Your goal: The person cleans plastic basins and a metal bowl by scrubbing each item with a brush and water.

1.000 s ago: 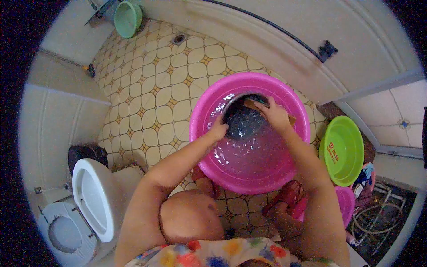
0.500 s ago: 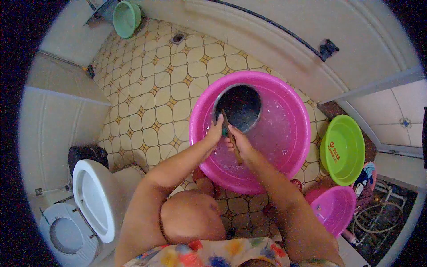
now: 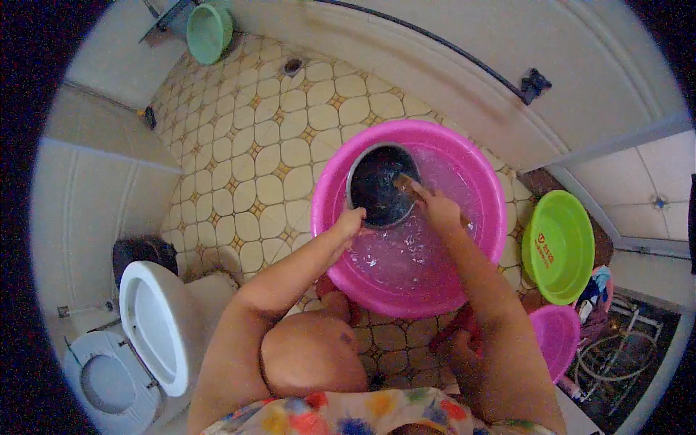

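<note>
Head: left hand (image 3: 351,221) closed on pot (image 3: 377,170), right hand (image 3: 441,210) around brown tool (image 3: 404,183), green basin (image 3: 569,228) beside pink tub (image 3: 406,308)

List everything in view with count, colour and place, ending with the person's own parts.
tub: 1, pink, floor centre
water: one pool, cloudy, in tub
pot: 1, dark, silver rim, in tub
brush-like tool: 1, brown, across pot's rim
green basin: 1, bright green, right of tub
pale basin: 1, pale green, top left
small basin: 1, pink, lower right
cloths: uncountable, mixed, lower right
toilet: 1, white, lower left
drain: 1, dark, upper floor
tiles: many, cream, floor
shirt: 1, multicoloured, bottom edge
left hand: 1, bare, fingers on pot's rim
right hand: 1, bare, fingers around tool
</note>
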{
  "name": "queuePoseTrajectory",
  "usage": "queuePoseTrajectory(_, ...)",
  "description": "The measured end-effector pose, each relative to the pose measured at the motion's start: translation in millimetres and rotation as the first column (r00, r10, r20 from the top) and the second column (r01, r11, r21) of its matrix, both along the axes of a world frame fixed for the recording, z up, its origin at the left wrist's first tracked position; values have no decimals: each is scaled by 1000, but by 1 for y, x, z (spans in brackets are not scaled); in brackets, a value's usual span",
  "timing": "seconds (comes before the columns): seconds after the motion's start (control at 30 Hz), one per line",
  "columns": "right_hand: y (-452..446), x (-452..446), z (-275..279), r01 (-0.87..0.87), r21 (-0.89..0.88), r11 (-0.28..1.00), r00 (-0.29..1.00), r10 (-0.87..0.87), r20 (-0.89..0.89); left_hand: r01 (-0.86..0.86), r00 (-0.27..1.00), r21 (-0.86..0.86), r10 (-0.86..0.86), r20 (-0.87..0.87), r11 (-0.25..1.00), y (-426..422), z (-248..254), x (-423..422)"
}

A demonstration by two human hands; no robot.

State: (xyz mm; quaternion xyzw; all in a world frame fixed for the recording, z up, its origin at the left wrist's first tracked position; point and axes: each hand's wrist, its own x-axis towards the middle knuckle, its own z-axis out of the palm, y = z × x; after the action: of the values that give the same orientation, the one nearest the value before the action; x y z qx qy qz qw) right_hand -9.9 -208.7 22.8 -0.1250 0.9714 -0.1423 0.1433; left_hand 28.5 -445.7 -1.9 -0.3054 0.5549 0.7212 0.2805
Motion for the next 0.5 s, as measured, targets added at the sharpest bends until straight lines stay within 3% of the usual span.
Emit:
queuePoseTrajectory(0.07,-1,-2,-21,-31,67,997,999,34,-38,8,1000,-78,-8,-2,997,-4,-12,-6)
queuePoseTrajectory(0.17,-16,10,23,-262,7,965,948,256,191,39,993,-205,-60,-98,978,-13,-26,-9)
queuePoseTrajectory(0.27,-21,22,6,-389,-103,915,921,385,-54,187,978,-8,-186,99,982,-23,-55,-3)
queuePoseTrajectory(0.37,-34,11,17,-432,-91,897,881,398,-257,121,977,62,-130,169,991,-6,5,8)
queuePoseTrajectory(0.5,-41,-2,8,-188,-30,982,941,172,-291,-43,984,129,20,174,991,8,23,12)
